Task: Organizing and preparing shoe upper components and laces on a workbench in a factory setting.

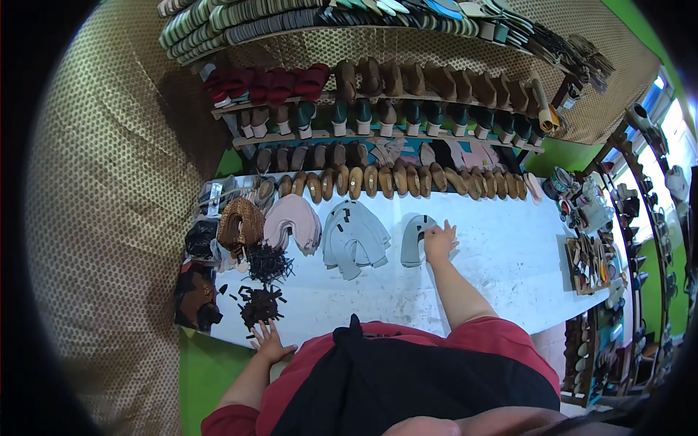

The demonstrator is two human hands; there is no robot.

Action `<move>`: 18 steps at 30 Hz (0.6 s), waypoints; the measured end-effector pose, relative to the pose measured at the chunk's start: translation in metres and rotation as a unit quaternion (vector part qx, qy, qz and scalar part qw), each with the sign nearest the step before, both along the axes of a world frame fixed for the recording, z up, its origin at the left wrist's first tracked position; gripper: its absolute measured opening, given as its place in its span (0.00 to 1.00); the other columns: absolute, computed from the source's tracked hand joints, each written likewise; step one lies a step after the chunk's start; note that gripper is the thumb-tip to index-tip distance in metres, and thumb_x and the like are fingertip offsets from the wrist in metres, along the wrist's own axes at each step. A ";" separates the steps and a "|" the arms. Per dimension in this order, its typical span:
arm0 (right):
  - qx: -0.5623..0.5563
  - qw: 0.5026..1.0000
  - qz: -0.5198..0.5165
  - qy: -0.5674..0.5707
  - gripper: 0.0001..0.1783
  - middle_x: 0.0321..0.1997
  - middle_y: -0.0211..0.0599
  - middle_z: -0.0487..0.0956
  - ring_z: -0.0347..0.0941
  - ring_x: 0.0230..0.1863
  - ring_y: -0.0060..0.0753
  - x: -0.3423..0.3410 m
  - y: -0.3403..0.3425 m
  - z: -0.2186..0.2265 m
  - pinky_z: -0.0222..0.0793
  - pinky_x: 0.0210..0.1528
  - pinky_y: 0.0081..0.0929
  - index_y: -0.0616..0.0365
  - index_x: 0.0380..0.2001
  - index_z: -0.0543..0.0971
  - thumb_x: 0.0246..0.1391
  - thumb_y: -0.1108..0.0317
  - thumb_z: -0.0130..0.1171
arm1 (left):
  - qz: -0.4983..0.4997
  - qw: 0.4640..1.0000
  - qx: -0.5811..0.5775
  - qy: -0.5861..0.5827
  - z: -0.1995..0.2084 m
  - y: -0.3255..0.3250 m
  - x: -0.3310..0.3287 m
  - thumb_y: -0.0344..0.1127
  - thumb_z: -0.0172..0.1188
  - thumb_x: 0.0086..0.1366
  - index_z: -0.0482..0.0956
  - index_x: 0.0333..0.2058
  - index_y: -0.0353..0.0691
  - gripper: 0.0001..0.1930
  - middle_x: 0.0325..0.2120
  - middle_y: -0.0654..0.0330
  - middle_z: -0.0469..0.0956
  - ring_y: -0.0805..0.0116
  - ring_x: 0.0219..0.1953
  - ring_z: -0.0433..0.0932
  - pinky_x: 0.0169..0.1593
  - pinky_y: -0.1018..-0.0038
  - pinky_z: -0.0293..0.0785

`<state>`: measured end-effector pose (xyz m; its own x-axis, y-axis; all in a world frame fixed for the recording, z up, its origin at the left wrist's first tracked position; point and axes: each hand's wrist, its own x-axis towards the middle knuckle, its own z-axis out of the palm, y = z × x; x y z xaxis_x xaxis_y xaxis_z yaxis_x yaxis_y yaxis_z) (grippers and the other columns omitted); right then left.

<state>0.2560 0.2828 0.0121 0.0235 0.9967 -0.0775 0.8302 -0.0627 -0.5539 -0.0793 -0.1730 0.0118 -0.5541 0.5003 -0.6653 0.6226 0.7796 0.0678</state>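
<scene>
My right hand (440, 243) is over the right leg of a grey U-shaped shoe-upper piece (411, 251). Its thumb and forefinger pinch what looks like a small dark strip (420, 235), while the other fingers stick out. Another dark strip lies at the curve of that piece. My left hand (270, 344) rests with spread fingers at the table's near edge, just below a loose heap of dark brown strips (260, 305). Left of the grey piece lies a fanned stack of grey uppers (353, 240) with a few dark strips on it.
Pink uppers (293, 221), a leopard-print stack (241, 224) and a heap of black strips (269, 263) lie at the left of the white table (385, 305). Brown shoe lasts (355, 182) line the far edge, below loaded shelves. A tool box (582, 265) stands right.
</scene>
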 end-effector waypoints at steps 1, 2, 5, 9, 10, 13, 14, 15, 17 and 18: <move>0.014 1.000 -0.009 -0.002 0.23 0.76 0.46 0.51 0.34 0.77 0.62 0.005 0.008 0.000 0.31 0.69 0.76 0.51 0.52 0.79 0.58 0.51 0.54 | 0.001 1.000 0.002 -0.001 0.001 0.001 0.000 0.68 0.70 0.44 0.22 0.71 0.50 0.72 0.72 0.47 0.19 0.36 0.71 0.16 0.66 0.30 0.30; 0.028 0.999 -0.022 -0.005 0.29 0.77 0.45 0.49 0.34 0.77 0.59 0.011 0.016 -0.004 0.31 0.69 0.75 0.49 0.61 0.73 0.59 0.50 0.53 | -0.005 1.000 0.000 -0.001 0.001 0.005 -0.001 0.68 0.70 0.44 0.22 0.71 0.50 0.72 0.72 0.47 0.19 0.36 0.71 0.17 0.66 0.30 0.30; 0.119 0.988 0.075 -0.063 0.38 0.78 0.45 0.44 0.33 0.78 0.55 0.015 0.033 -0.014 0.32 0.70 0.73 0.44 0.72 0.54 0.62 0.46 0.49 | -0.012 1.000 -0.002 -0.001 0.004 0.010 -0.001 0.68 0.70 0.45 0.23 0.71 0.50 0.72 0.72 0.46 0.20 0.35 0.71 0.17 0.66 0.31 0.30; 0.052 0.958 0.204 -0.195 0.43 0.79 0.40 0.40 0.31 0.79 0.53 -0.002 0.021 -0.023 0.32 0.72 0.68 0.37 0.74 0.46 0.62 0.38 0.44 | -0.008 1.000 0.003 -0.003 0.006 0.007 -0.001 0.67 0.70 0.45 0.24 0.71 0.48 0.71 0.72 0.45 0.20 0.34 0.71 0.18 0.66 0.31 0.30; 0.055 0.957 0.208 -0.193 0.43 0.79 0.40 0.40 0.31 0.79 0.53 -0.004 0.016 -0.025 0.32 0.72 0.68 0.37 0.74 0.46 0.62 0.38 0.44 | -0.004 1.000 0.005 -0.001 0.006 0.005 0.000 0.67 0.70 0.45 0.24 0.71 0.48 0.71 0.72 0.45 0.20 0.34 0.71 0.18 0.66 0.31 0.30; -0.006 0.956 0.200 -0.215 0.44 0.80 0.38 0.39 0.30 0.79 0.51 -0.007 0.011 -0.026 0.31 0.72 0.66 0.34 0.74 0.45 0.61 0.35 0.45 | -0.011 1.000 0.019 0.003 0.008 0.008 0.002 0.67 0.70 0.46 0.26 0.72 0.48 0.70 0.72 0.44 0.21 0.33 0.71 0.18 0.66 0.31 0.29; -0.004 0.956 0.202 -0.212 0.44 0.80 0.38 0.39 0.30 0.79 0.51 -0.010 0.012 -0.022 0.31 0.72 0.66 0.34 0.74 0.45 0.61 0.35 0.45 | -0.011 1.000 0.017 -0.002 0.009 0.008 0.003 0.67 0.70 0.47 0.26 0.72 0.48 0.70 0.72 0.44 0.21 0.33 0.71 0.18 0.66 0.32 0.29; -0.026 0.956 0.203 -0.211 0.44 0.80 0.38 0.39 0.30 0.79 0.52 -0.013 0.014 -0.018 0.30 0.72 0.67 0.33 0.74 0.45 0.61 0.36 0.45 | -0.010 1.000 0.015 -0.007 0.010 0.007 0.003 0.67 0.69 0.47 0.26 0.72 0.48 0.69 0.72 0.44 0.21 0.33 0.71 0.18 0.67 0.32 0.29; -0.048 0.956 0.201 -0.210 0.44 0.80 0.38 0.39 0.30 0.79 0.52 -0.019 0.014 -0.013 0.30 0.72 0.67 0.33 0.74 0.45 0.61 0.36 0.45 | -0.011 1.000 0.016 -0.007 0.009 0.004 0.003 0.67 0.69 0.47 0.26 0.72 0.48 0.69 0.72 0.43 0.21 0.32 0.71 0.18 0.67 0.33 0.29; -0.005 0.964 0.172 -0.204 0.42 0.79 0.39 0.40 0.30 0.79 0.52 -0.025 0.010 -0.014 0.29 0.71 0.69 0.32 0.74 0.47 0.61 0.36 0.45 | -0.011 1.000 0.015 -0.009 0.009 0.003 0.002 0.67 0.69 0.47 0.26 0.72 0.48 0.69 0.72 0.43 0.21 0.32 0.71 0.18 0.67 0.33 0.29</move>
